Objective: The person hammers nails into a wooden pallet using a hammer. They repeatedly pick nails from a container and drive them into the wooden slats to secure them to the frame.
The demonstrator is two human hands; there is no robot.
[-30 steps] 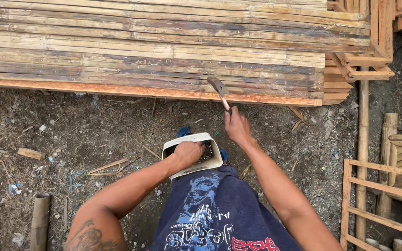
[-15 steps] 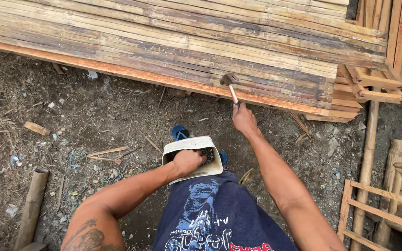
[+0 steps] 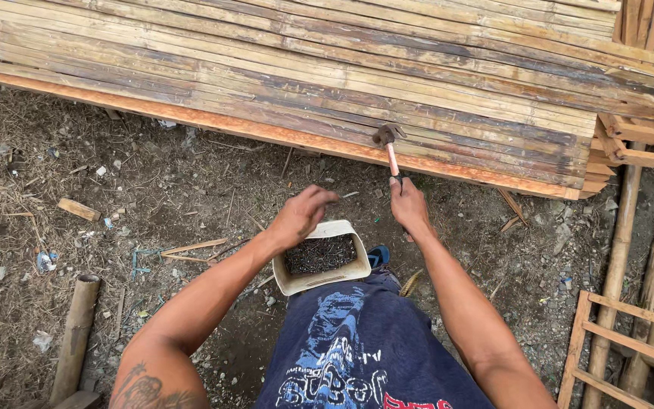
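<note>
My right hand [image 3: 409,207] grips the handle of a hammer [image 3: 387,141] whose head rests near the front edge of a wide panel of bamboo slats [image 3: 357,76]. My left hand [image 3: 302,214] hovers just above a cream plastic tub [image 3: 321,258] full of dark nails; its fingers are pinched around a nail that points toward the hammer. The tub rests on my knee, against blue printed shorts [image 3: 365,348].
An orange-edged board [image 3: 266,136] runs under the panel's front edge. Bare dirt with wood scraps lies at left. A bamboo post [image 3: 75,333] lies at lower left, a bamboo pole [image 3: 616,273] and a wooden frame [image 3: 630,341] at right.
My left hand has lifted out of the nail tub with a nail and moved up toward the hammer. The hammer has stayed near the panel's edge while the view shifted.
</note>
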